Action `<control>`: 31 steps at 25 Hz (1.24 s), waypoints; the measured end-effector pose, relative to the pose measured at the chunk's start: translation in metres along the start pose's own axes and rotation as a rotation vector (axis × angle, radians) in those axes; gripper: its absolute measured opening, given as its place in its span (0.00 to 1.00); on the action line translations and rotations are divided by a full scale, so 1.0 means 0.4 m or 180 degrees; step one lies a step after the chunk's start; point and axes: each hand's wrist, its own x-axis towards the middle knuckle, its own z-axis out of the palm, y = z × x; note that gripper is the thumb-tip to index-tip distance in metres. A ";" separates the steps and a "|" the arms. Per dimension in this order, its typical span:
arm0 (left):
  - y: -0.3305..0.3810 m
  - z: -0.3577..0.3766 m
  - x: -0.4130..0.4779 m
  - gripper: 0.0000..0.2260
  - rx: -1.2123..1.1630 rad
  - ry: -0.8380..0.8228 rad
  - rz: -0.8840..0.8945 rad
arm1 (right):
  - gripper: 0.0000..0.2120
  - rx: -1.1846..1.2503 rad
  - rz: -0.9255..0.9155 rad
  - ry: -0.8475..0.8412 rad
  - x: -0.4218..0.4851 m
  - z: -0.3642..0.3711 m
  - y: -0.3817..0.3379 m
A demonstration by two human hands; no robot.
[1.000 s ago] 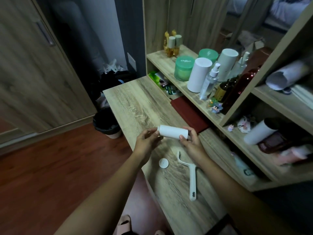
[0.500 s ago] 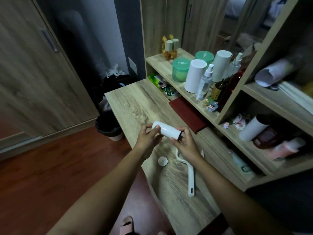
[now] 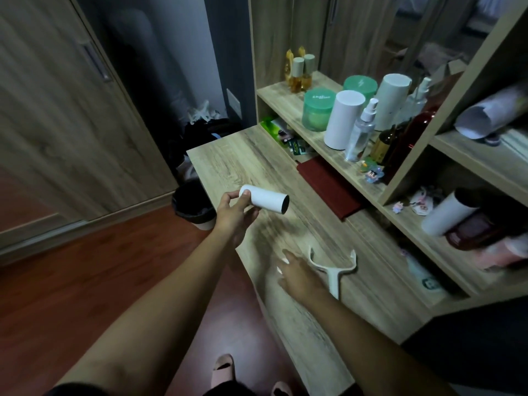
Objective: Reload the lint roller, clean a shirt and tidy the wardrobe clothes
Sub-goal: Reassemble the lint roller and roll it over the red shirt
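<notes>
1 hollow roll (image 3: pixel 264 199), likely light and crushable, gripped at its end by left hand (image 3: pixel 233 215); right hand (image 3: pixel 298 277) spread flat.

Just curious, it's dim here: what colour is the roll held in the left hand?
The roll is white, its open end dark; seen in the head view.

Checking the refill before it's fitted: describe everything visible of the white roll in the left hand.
The white roll is a short, smooth cylinder, paper-like. Its right end is open and dark inside, showing a hollow tube; its left end looks white and closed. It lies nearly level, open end slightly lower, in the air above the wooden desk. Only the left hand touches it, fingers and thumb gripping the left end. It is not on the lint roller handle, which lies on the desk.
</notes>
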 end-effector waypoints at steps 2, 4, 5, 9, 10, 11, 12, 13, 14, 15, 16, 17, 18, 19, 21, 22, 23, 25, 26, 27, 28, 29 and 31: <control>0.005 -0.003 0.002 0.06 0.0039 0.0006 -0.0032 | 0.22 -0.0310 -0.0020 0.0046 -0.001 0.035 0.002; 0.006 -0.005 0.003 0.05 0.0085 0.0020 -0.0091 | 0.18 -0.0316 -0.0157 0.0479 0.001 0.059 0.008; 0.004 -0.007 0.004 0.05 0.0088 0.0030 -0.0129 | 0.16 -0.0236 -0.0183 0.0578 0.001 0.056 0.010; -0.022 -0.014 0.005 0.06 -0.0015 0.0111 -0.0265 | 0.15 0.1720 0.0627 0.1354 -0.008 -0.018 0.010; -0.032 -0.017 0.003 0.06 -0.0060 0.0142 -0.0282 | 0.16 0.2337 0.0811 0.1733 -0.009 -0.049 0.009; -0.042 -0.020 0.000 0.06 -0.0104 0.0169 -0.0290 | 0.17 0.2903 0.0867 0.2006 -0.011 -0.081 0.006; -0.053 -0.020 -0.002 0.07 -0.0135 0.0182 -0.0302 | 0.17 0.3336 0.0824 0.2168 -0.014 -0.114 0.003; -0.063 -0.018 -0.006 0.07 -0.0153 0.0181 -0.0329 | 0.18 0.3584 0.0739 0.2233 -0.020 -0.141 0.000; -0.072 -0.014 -0.010 0.07 -0.0161 0.0169 -0.0363 | 0.18 0.3689 0.0646 0.2222 -0.025 -0.162 -0.003; -0.078 -0.010 -0.014 0.07 -0.0167 0.0154 -0.0400 | 0.18 0.3715 0.0558 0.2172 -0.027 -0.177 -0.006; -0.085 -0.004 -0.019 0.07 -0.0167 0.0124 -0.0446 | 0.18 0.3714 0.0485 0.2123 -0.027 -0.182 -0.005; -0.091 0.004 -0.024 0.07 -0.0170 0.0089 -0.0493 | 0.18 0.3706 0.0420 0.2090 -0.029 -0.184 -0.002; -0.096 0.007 -0.027 0.07 -0.0186 0.0067 -0.0523 | 0.18 0.3701 0.0391 0.2078 -0.026 -0.180 -0.001; -0.103 0.012 -0.032 0.07 -0.0213 0.0051 -0.0549 | 0.18 0.3689 0.0384 0.2104 -0.025 -0.179 0.000; -0.115 0.016 -0.039 0.07 -0.0227 0.0059 -0.0591 | 0.18 0.3690 0.0431 0.2170 -0.025 -0.178 0.006; -0.120 0.017 -0.041 0.07 -0.0231 0.0085 -0.0602 | 0.18 0.3664 0.0439 0.2177 -0.027 -0.179 0.008; -0.123 0.018 -0.044 0.07 -0.0257 0.0110 -0.0600 | 0.18 0.3590 0.0429 0.2170 -0.029 -0.180 0.008; -0.127 0.021 -0.048 0.07 -0.0374 0.0145 -0.0584 | 0.17 0.3390 0.0354 0.2150 -0.036 -0.181 0.006; -0.127 0.025 -0.051 0.07 -0.0437 0.0142 -0.0589 | 0.17 0.3223 0.0322 0.2198 -0.040 -0.182 0.005; -0.128 0.030 -0.054 0.07 -0.0476 0.0129 -0.0614 | 0.16 0.2992 0.0304 0.2299 -0.043 -0.185 0.004; -0.127 0.035 -0.056 0.06 -0.0493 0.0113 -0.0645 | 0.16 0.2784 0.0299 0.2407 -0.043 -0.186 0.005; -0.126 0.043 -0.057 0.06 -0.0502 0.0097 -0.0680 | 0.15 0.2639 0.0290 0.2502 -0.044 -0.188 0.007; -0.126 0.053 -0.055 0.06 -0.0528 0.0067 -0.0744 | 0.15 0.2457 0.0279 0.2586 -0.047 -0.190 0.011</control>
